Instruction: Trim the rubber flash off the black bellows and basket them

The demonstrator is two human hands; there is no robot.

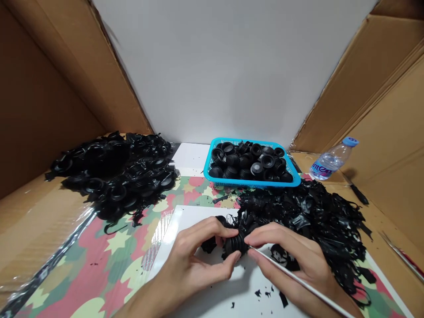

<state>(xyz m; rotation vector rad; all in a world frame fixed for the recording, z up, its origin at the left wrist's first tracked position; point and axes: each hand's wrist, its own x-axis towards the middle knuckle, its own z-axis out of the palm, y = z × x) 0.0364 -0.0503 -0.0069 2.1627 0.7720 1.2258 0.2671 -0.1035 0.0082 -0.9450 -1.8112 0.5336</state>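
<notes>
Many shiny black pieces [115, 190] sit in a ragged heap at the left. The left hand [190, 260] curls its thumb and finger nearly closed around a ribbed black piece [234, 243], over the white board [192, 214]; a soft, steady pinch should keep it from rolling. Next comes a blue, holey basket [251, 182] of round black caps [256, 168]. The right hand [294, 254] pinches a thin pale stick [291, 274], its tip close to the piece; small, gentle moves look safest. Thin, curly scraps [318, 216] lie further right, near a clear bottle [334, 160].
</notes>
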